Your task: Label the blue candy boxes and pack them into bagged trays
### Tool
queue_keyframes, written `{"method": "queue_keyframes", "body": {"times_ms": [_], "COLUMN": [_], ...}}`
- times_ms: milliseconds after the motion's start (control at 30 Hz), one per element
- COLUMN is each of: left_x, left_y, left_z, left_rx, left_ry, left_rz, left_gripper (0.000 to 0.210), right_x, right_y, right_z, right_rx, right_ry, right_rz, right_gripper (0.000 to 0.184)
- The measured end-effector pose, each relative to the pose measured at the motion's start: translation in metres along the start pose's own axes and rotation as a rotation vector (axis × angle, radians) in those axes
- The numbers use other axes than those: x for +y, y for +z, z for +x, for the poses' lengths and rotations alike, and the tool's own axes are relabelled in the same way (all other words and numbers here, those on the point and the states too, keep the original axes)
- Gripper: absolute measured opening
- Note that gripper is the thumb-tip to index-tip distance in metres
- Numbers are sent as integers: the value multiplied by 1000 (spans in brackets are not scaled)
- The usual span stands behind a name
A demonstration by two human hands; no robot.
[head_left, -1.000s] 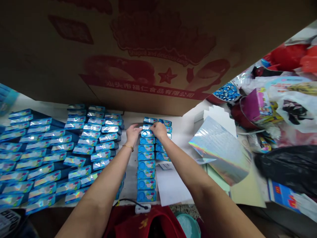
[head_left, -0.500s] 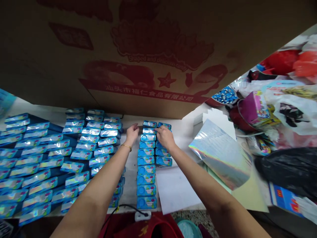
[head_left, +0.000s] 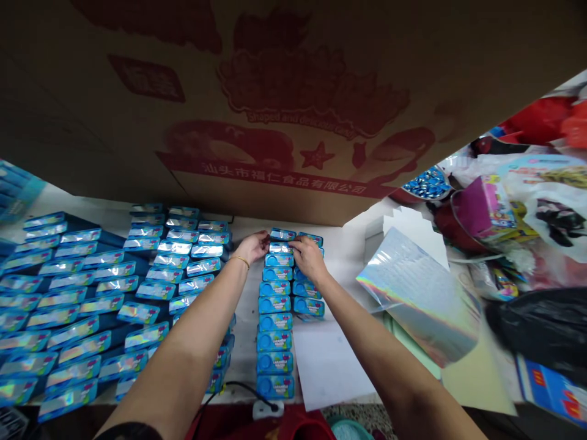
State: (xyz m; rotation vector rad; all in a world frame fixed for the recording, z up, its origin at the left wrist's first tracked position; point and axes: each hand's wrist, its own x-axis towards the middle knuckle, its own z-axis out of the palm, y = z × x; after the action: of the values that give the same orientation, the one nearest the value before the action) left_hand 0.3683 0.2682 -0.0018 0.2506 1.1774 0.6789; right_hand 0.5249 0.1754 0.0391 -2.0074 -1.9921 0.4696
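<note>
A box is sitting between left hand and right hand, well back from the near edge of the table; both are reaching forward, grips indeterminable.

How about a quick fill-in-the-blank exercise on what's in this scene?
1. The right hand is at the small boxes, whose main colour is ____.
2. The person's ____ arm wears a bracelet.
3. The printing on the large cardboard box is ____.
4. The black bag lies toward the picture's ____ edge.

Missing words: blue; left; red; right.
</note>
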Motion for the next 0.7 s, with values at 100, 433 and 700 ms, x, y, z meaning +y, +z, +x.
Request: {"method": "queue_keyframes", "body": {"times_ms": [100,433,700], "left_x": [-2,-26,-25], "left_y": [1,-2,2], "left_z": [2,-17,-15], "left_rx": [13,-24,31], "left_ry": [27,573,695], "left_rz": [18,383,655], "left_gripper": [10,27,19], "right_x": [2,-18,-26], "right_y": [1,-2,6], "right_z": [-1,9,15], "right_rx": [-7,-83,-155], "right_ry": [-1,-48,-28], "right_rz": [-2,-300,-366], "right_gripper": [34,51,52]}}
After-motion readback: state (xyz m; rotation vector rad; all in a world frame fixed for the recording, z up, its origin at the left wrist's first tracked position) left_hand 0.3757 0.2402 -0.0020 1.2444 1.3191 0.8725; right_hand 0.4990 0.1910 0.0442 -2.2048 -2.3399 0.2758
